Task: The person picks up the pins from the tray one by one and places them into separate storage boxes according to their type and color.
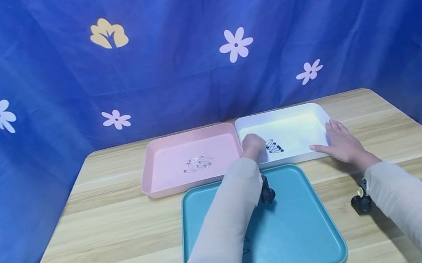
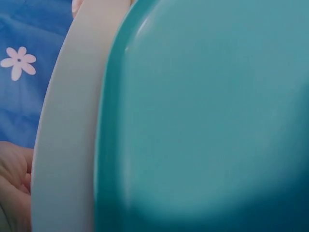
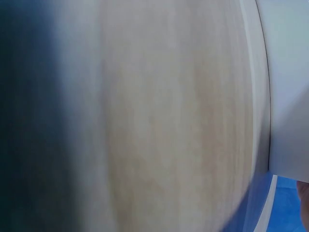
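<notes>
My left hand [image 1: 254,145] reaches over the front left part of the white tray [image 1: 303,154], its fingers curled down. Several black safety pins [image 1: 275,146] lie in a fanned row right beside its fingers. Whether those fingers pinch a pin I cannot tell, as the back of the hand hides the tips. In the left wrist view, part of the left hand [image 2: 14,188] shows behind the tray wall. My right hand [image 1: 342,142] rests at the tray's front right corner, thumb along the front rim and fingers stretched along the right side.
A pink tray [image 1: 148,172] holding several pale safety pins [image 1: 198,164] stands left of the white one. Nearer, a teal tray [image 1: 296,238] lies partly under my left sleeve, with dark safety pins [image 1: 246,250] next to the sleeve. A blue curtain [image 1: 166,64] hangs behind the wooden table [image 1: 100,243].
</notes>
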A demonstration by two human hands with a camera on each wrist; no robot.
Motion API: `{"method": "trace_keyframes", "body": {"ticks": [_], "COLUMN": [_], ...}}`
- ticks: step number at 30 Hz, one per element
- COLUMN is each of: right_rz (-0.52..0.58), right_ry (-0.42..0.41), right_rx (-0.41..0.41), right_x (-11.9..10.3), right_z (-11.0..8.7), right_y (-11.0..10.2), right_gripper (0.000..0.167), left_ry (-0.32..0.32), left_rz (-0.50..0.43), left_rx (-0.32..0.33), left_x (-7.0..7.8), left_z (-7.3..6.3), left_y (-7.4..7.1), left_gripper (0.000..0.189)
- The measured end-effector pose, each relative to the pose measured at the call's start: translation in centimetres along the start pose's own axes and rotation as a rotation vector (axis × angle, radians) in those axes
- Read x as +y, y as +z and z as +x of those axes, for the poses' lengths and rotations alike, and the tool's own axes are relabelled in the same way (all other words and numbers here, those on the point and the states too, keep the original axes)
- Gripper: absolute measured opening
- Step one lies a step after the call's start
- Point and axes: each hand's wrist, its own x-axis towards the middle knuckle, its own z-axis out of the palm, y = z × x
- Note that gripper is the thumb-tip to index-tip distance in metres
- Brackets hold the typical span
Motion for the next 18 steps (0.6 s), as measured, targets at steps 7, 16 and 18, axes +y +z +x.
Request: {"method": "trace_keyframes", "body": {"ticks": [7,16,18], "right_rz": [0.002,-0.001,-0.004], "right_ry": [-0.004,-0.009,-0.006], "right_rx": [0.011,0.033,0.031], "right_x": [0.0,0.2,0.2], "right_z": [0.0,0.1,0.1], "right_y": [-0.2,0.1,0.2], "right_gripper": [0.101,0.101,0.102], "left_ry": [-0.154,-0.217,-0.2], "left_rz": [-0.159,-0.207,-0.194], "left_rx": [0.037,0.146,0.112], "left_x": [1.8,3.2,2.4], "left_z": [-3.7,-7.5,-4.5], "left_y": [-2.7,-5.1,-2.9], "left_gripper": [0.009,0.01,0.012]}}
